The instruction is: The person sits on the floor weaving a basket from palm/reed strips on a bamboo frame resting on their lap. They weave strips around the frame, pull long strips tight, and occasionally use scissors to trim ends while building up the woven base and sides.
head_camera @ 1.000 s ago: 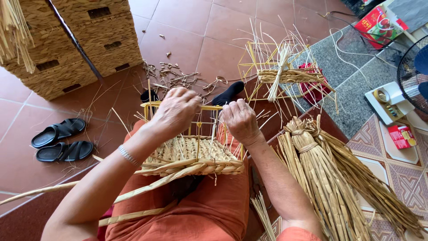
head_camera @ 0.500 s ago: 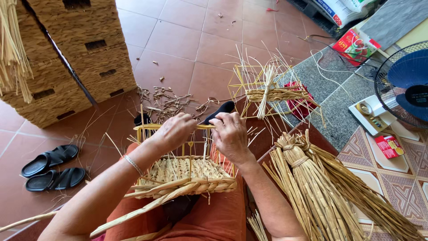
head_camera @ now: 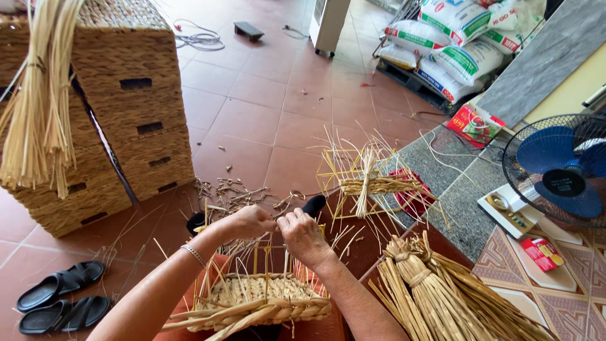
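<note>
A half-woven straw basket [head_camera: 252, 303] on a yellow wire frame rests on my lap, low in the head view. My left hand [head_camera: 249, 221] and my right hand [head_camera: 304, 237] meet at the basket's far rim, both pinching straw strands there. A bracelet sits on my left wrist. Loose strands stick out from the basket's near edge.
A tied bundle of straw [head_camera: 442, 297] lies at my right. Another wire frame with straw [head_camera: 372, 180] stands beyond. Stacked woven baskets [head_camera: 126, 113] are at left, black sandals [head_camera: 60, 293] lower left, a blue fan [head_camera: 562, 170] at right, sacks [head_camera: 454, 44] at the back.
The camera has tilted up, so the basket and hands sit lower in view. Both hands stay together at the basket's far rim, working the strands.
</note>
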Demonstrator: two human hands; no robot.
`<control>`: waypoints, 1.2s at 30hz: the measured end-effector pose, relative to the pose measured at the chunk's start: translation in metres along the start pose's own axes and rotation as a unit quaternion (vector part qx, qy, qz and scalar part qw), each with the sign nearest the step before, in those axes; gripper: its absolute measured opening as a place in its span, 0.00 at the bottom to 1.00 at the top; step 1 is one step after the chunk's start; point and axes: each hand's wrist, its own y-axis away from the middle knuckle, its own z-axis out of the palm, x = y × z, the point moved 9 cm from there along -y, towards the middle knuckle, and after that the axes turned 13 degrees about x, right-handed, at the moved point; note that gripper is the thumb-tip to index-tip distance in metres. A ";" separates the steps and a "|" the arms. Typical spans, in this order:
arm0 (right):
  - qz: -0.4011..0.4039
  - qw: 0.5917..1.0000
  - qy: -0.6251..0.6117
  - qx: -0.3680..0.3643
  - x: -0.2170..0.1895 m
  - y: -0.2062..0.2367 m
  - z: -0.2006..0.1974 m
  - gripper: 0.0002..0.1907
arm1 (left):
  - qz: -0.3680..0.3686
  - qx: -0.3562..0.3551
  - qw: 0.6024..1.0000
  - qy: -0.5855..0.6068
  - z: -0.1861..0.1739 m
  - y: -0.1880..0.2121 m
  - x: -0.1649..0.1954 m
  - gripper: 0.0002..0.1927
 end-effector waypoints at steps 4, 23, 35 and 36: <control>0.001 1.000 -0.004 0.022 0.000 -0.002 0.005 0.08 | 0.057 0.051 0.995 0.058 -0.016 -0.004 0.012 0.12; 0.094 0.987 -0.130 0.006 0.033 0.014 0.002 0.12 | 0.016 0.075 0.988 -0.137 -0.037 0.007 -0.030 0.28; 0.449 0.819 -0.342 -0.106 0.086 0.052 0.024 0.08 | -0.036 0.028 0.982 0.183 -0.053 0.026 -0.073 0.09; 0.449 0.818 -0.346 -0.097 0.088 0.052 0.024 0.08 | -0.031 0.046 0.977 0.204 -0.056 0.027 -0.068 0.11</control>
